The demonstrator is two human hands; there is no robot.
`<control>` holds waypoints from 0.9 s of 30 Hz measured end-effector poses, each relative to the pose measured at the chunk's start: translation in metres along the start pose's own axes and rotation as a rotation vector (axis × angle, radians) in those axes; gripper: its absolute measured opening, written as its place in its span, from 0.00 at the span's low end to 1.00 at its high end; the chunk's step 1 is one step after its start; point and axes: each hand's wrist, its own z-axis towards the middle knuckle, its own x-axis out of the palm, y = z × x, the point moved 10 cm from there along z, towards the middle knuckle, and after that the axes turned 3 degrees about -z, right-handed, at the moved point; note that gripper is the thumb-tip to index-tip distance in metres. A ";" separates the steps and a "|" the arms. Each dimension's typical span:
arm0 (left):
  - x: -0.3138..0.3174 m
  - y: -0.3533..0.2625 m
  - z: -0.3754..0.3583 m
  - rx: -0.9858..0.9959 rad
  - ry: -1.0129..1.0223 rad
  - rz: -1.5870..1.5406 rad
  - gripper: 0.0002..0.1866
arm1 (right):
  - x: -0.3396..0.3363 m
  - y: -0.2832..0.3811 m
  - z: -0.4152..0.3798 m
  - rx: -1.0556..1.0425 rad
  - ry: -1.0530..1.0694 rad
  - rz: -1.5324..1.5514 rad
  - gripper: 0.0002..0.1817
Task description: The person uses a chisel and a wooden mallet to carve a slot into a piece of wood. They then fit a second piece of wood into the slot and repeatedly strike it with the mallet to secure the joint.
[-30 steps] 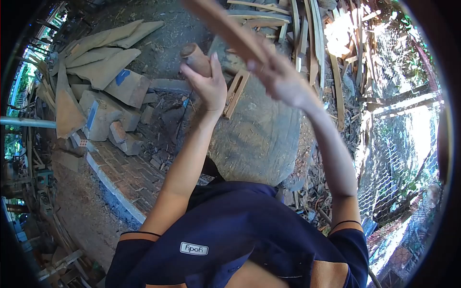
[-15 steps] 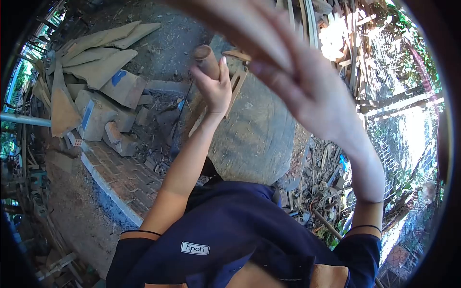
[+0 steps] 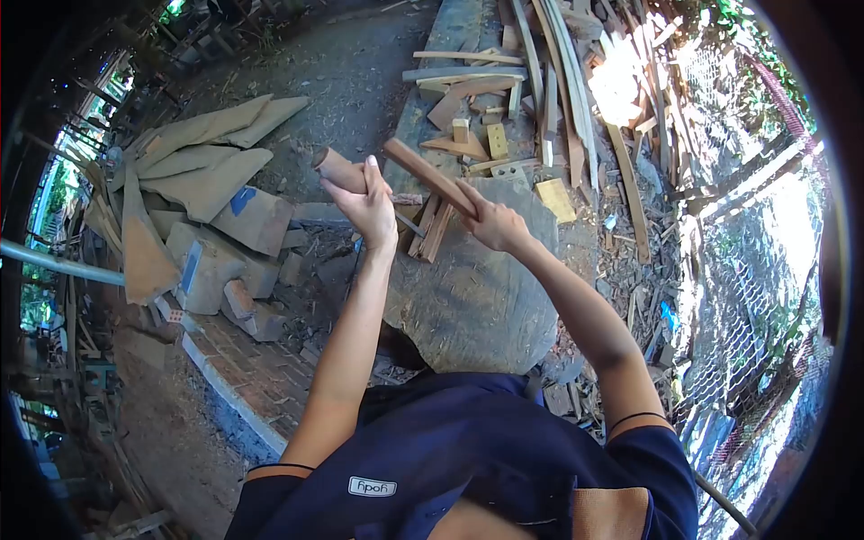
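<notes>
My left hand (image 3: 367, 205) is wrapped round a rounded wooden handle (image 3: 340, 169); a thin metal shaft runs from its far side toward the work block. In my right hand (image 3: 497, 222) is one end of a long wooden bar (image 3: 423, 173), whose far end lies up and to the left, a little right of the handle. Beneath both, a slotted wood piece (image 3: 432, 232) rests on the left part of a broad wooden block (image 3: 477, 306). The tip of the metal shaft is close to that piece; whether it touches is unclear.
Small wood blocks (image 3: 497, 141) and long strips (image 3: 567, 72) lie beyond the block. Large cut boards (image 3: 207, 175) are piled on the left, above a brick-paved strip (image 3: 247, 378). Wire mesh (image 3: 738, 279) stands at the right.
My right hand has come down and inward with the bar, which was raised and blurred before. My left hand and the handle have shifted left and lower. The view now takes in more ground ahead.
</notes>
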 end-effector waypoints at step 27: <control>-0.005 0.081 -0.014 -0.599 0.689 0.394 0.10 | 0.033 -0.018 -0.004 0.027 -0.079 0.297 0.40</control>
